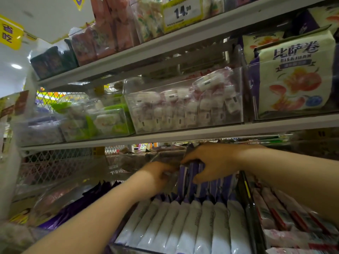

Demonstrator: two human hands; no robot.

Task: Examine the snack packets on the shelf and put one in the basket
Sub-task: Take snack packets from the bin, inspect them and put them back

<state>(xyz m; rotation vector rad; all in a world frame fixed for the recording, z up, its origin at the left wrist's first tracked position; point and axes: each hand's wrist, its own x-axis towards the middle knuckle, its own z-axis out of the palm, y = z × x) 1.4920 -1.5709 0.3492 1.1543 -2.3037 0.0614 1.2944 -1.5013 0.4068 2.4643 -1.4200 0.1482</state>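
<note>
A row of purple-and-white snack packets stands upright in a clear bin on the lower shelf. My left hand reaches into the back of that row, and its fingers curl on the top edge of a purple packet. My right hand is over the same packets from the right, thumb and fingers pinching the packet tops. No basket is in view.
Above, a shelf edge carries clear bins of pink-white sweets, green packs and a pale yellow bag. Red-and-white packets lie to the right, dark purple ones to the left. A price tag hangs on the top shelf.
</note>
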